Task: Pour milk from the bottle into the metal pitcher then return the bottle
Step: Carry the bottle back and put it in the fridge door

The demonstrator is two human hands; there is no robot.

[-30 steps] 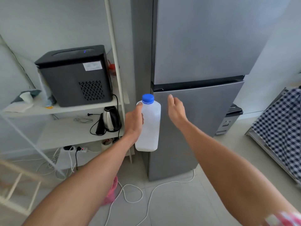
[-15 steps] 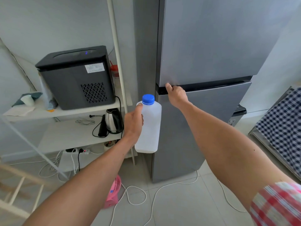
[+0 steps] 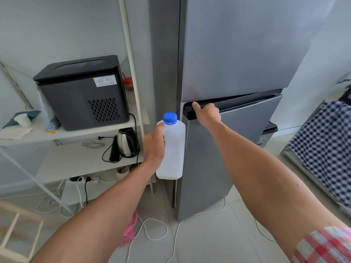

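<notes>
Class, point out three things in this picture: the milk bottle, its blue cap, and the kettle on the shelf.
milk bottle (image 3: pixel 173 149): head view, on its white body.
blue cap (image 3: pixel 170 118): head view, on the cap's top.
kettle (image 3: pixel 126 142): head view, on its steel side.

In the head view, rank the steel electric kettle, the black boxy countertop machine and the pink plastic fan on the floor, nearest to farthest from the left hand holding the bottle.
1. Steel electric kettle, on the lower white shelf just left of the left hand.
2. Black boxy countertop machine, on the upper shelf, up and left.
3. Pink plastic fan, on the floor below; close to the machine's rank, hard to call.
</notes>
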